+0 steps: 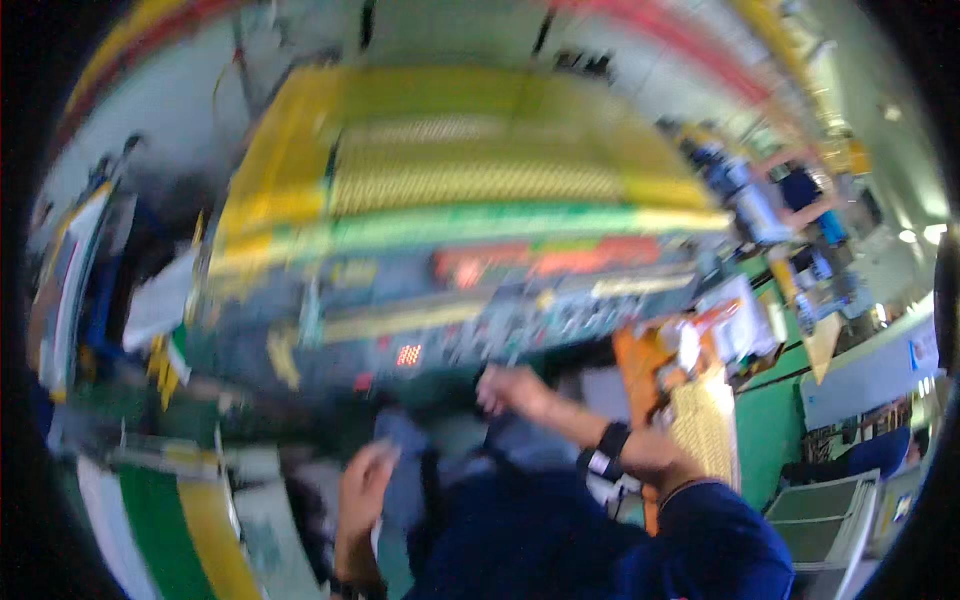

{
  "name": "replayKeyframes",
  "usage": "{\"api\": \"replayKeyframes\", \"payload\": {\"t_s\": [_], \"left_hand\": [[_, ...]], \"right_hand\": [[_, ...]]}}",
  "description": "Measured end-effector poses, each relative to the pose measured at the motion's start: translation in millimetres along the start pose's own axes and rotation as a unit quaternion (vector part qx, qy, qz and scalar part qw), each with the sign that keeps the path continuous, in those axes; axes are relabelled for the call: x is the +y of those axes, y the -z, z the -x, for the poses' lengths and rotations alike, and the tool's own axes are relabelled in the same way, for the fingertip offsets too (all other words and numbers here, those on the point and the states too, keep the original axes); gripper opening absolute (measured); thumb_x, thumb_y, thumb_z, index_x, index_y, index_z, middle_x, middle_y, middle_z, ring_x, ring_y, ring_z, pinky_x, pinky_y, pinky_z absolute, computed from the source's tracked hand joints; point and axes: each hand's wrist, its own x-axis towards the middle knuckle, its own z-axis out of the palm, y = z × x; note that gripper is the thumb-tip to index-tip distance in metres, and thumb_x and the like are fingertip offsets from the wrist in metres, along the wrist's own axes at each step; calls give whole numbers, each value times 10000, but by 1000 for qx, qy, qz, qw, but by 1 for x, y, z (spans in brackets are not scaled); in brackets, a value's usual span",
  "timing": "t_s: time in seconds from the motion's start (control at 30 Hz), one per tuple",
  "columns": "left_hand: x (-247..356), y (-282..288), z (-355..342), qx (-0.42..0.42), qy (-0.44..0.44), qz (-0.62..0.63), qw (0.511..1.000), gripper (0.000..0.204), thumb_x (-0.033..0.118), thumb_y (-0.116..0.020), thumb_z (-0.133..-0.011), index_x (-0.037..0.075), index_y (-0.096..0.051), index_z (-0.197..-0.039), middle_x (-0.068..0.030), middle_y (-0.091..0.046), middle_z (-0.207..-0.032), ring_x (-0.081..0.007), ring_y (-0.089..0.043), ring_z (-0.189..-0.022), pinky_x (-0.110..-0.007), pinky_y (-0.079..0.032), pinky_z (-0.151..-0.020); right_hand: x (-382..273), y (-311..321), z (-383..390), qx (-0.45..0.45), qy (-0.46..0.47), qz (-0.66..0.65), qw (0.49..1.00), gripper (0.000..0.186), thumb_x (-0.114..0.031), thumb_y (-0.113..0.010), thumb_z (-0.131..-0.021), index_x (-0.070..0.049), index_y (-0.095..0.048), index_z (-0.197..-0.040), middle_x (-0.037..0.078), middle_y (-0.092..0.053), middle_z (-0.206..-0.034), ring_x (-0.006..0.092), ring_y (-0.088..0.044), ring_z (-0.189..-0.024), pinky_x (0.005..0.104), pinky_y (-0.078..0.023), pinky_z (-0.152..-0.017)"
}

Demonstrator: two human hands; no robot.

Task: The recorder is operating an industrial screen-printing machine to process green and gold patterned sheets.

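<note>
My right hand (505, 390) is at the lower front of a large grey machine (365, 350) with buttons and a red lit display (408, 355); its fingers are curled, and blur hides whether anything is in them. My left hand (365, 480) hangs lower, left of my body, fingers loosely extended with nothing visible in them. On the machine lies a large yellow frame (270, 150) with perforated-looking strips and a green front bar (480, 222). A red bar (545, 258) runs just below it. The whole view is smeared by motion.
An orange table (630, 360) with papers and a yellow perforated sheet (700, 430) stands right of me. Striped boards or frames (150, 520) are at lower left, more panels (70, 290) at far left. Tools and equipment (740, 190) crowd the right, with a grey frame (820, 530) at lower right.
</note>
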Motion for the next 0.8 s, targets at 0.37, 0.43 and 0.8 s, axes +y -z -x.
{"api": "replayKeyframes", "payload": {"t_s": [0.37, 0.43, 0.8], "left_hand": [[0, -21, -22, -26, -82, -46, 995, 269, 122, -573, -925, -17, -610, -1152, -95, -657, -1061, -174, -592, -1003, -287, -447, -893], [15, -29, -23, -48, -78, -19, 996, 269, 116, -569, -921, -27, -610, -1145, -96, -657, -1063, -174, -592, -1005, -289, -447, -890], [31, -40, -15, -72, -38, -6, 997, 297, 108, -556, -925, -18, -578, -1194, -108, -660, -1052, -160, -600, -984, -280, -458, -861]], "right_hand": [[-67, 3, 39, 0, 23, 125, 992, 369, -367, -531, -961, -24, -643, -1041, 14, -661, -956, 74, -573, -806, 226, -478, -728], [-86, 7, 55, -4, 51, 131, 990, 343, -338, -545, -957, -28, -637, -1072, 13, -661, -971, 81, -581, -833, 231, -480, -746], [-275, 7, 223, 3, 288, 372, 882, 277, -175, -670, -873, 3, -626, -1081, 81, -674, -975, 150, -628, -897, 308, -504, -816]]}}
